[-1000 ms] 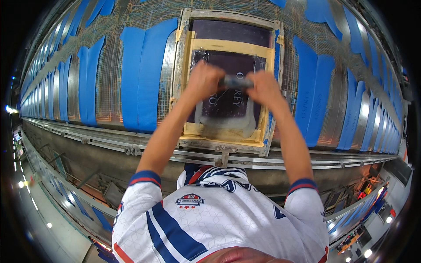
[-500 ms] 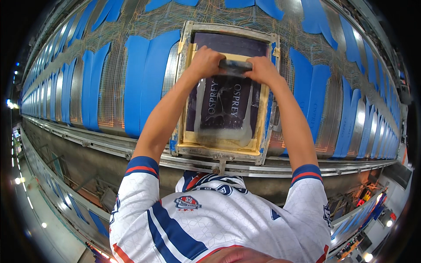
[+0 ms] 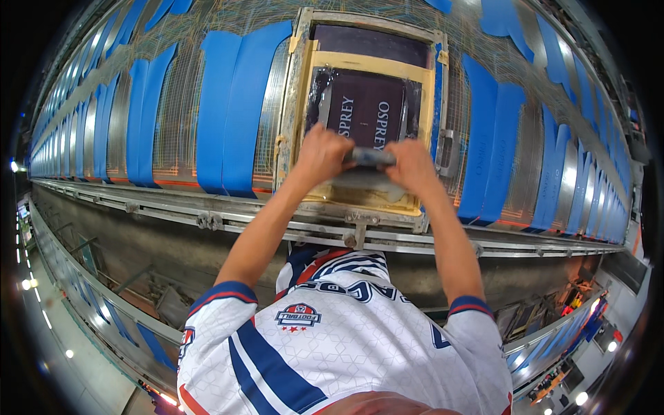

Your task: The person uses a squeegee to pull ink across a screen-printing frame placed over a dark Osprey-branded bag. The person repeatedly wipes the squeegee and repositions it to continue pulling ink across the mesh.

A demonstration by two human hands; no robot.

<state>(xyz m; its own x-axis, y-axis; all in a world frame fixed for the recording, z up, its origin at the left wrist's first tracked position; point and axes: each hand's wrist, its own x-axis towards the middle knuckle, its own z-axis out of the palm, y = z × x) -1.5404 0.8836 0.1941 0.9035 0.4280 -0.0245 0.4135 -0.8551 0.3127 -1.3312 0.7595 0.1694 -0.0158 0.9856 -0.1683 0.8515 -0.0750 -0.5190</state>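
Observation:
Both hands grip a dark squeegee, my left hand closed on its left end and my right hand closed on its right end. It presses across the near part of a screen printing frame with worn edges and yellow tape round the mesh. Above the squeegee the dark printing area shows pale lettering, partly covered by my left hand. Glossy wet smears line the sides of that area, and pale translucent ink lies at the near end. The squeegee's blade is hidden.
The frame lies on a long printing table, with blue fabric pieces to its left and more blue pieces to its right. A metal rail runs along the near edge. A metal bracket joins the frame there.
My hands have drawn the squeegee toward me, from the far part of the printing area to its near end. More of the lettered area shows behind it. The view has shifted slightly.

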